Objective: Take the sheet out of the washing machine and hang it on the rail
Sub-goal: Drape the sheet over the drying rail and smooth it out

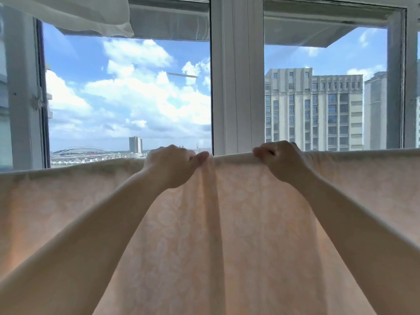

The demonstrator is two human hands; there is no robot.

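Two hands on the hung sheet

Both hands grip the top fold of the sheet (227, 223): left hand (172, 169) pinches a gathered pleat, right hand (281, 162) curls over the edge. The rail is probably under this fold, but hidden. The cloth looks thin, soft and light; best held at the top edge, then spread sideways.

- The sheet (227, 223) hangs across the near scene, its top edge running left to right.
- The left hand (172, 167) and right hand (281, 162) sit side by side on that edge.
- The window (237, 87) stands behind; a curtain (75, 14) hangs upper left.
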